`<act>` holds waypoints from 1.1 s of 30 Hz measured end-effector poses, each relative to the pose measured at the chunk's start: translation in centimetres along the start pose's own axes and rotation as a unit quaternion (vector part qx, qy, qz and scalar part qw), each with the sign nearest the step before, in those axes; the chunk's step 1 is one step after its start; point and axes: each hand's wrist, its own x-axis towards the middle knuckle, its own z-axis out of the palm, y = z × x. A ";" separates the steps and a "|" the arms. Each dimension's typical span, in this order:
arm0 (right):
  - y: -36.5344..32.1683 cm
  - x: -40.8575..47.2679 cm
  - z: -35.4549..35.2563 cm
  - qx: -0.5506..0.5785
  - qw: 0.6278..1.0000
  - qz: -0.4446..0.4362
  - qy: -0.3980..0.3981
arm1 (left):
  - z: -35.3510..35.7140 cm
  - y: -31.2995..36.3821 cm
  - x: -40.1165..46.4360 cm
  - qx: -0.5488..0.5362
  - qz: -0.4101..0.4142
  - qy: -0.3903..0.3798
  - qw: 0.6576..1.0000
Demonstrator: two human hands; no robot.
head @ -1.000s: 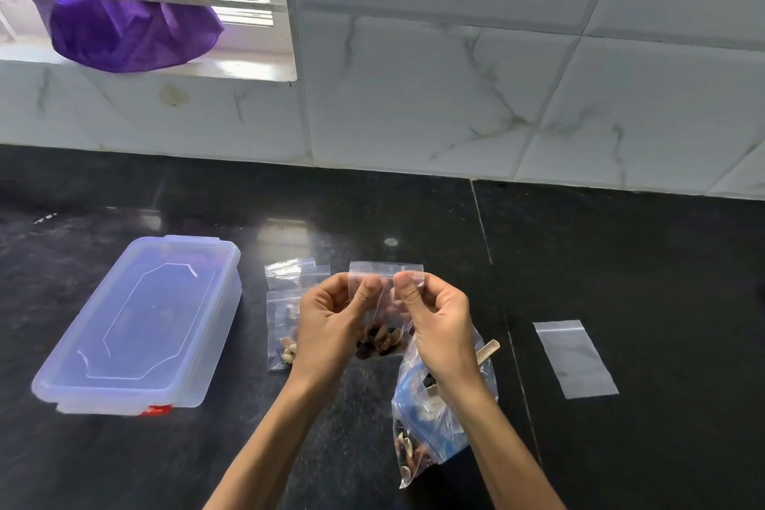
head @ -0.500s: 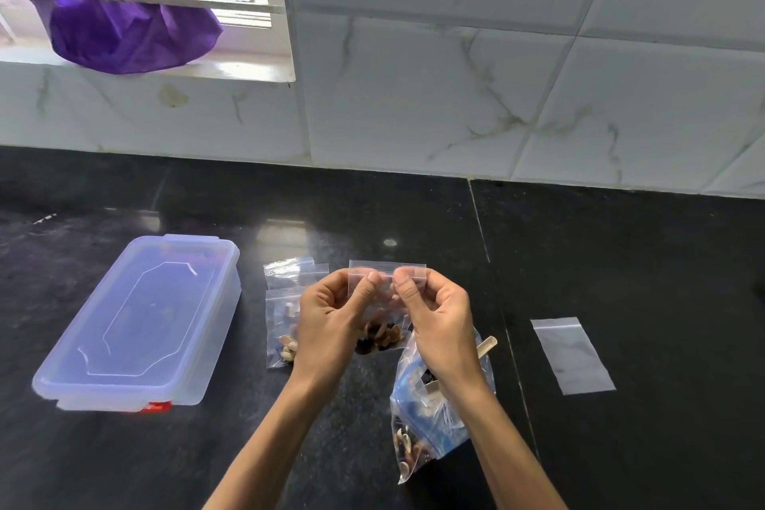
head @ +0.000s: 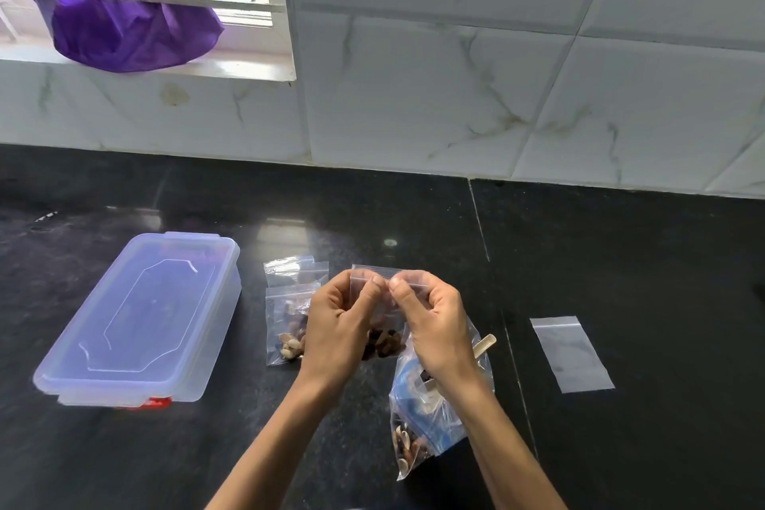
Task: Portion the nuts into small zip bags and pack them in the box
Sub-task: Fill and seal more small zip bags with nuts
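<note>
- Left hand (head: 337, 327): raised, fingers curled, thumb and forefinger pinching the top edge of a small zip bag (head: 387, 337).
- Right hand (head: 436, 325): mirrors it, pinching the same edge; thumb tips nearly touching.
- Both forearms bare, converging from below.

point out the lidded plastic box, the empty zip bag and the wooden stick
lidded plastic box (head: 136, 315), head view, middle of the lid
empty zip bag (head: 571, 354), head view, centre of the flat bag
wooden stick (head: 485, 344), head view, end poking out of the large bag

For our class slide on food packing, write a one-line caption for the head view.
Both hands, left hand and right hand, pinch a small zip bag of nuts above the counter, beside the lidded box.
</note>
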 end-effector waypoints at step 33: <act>-0.5 -0.4 -0.1 0.125 0.990 0.060 0.040 | -0.2 0.8 0.1 -0.032 -0.025 -0.038 0.998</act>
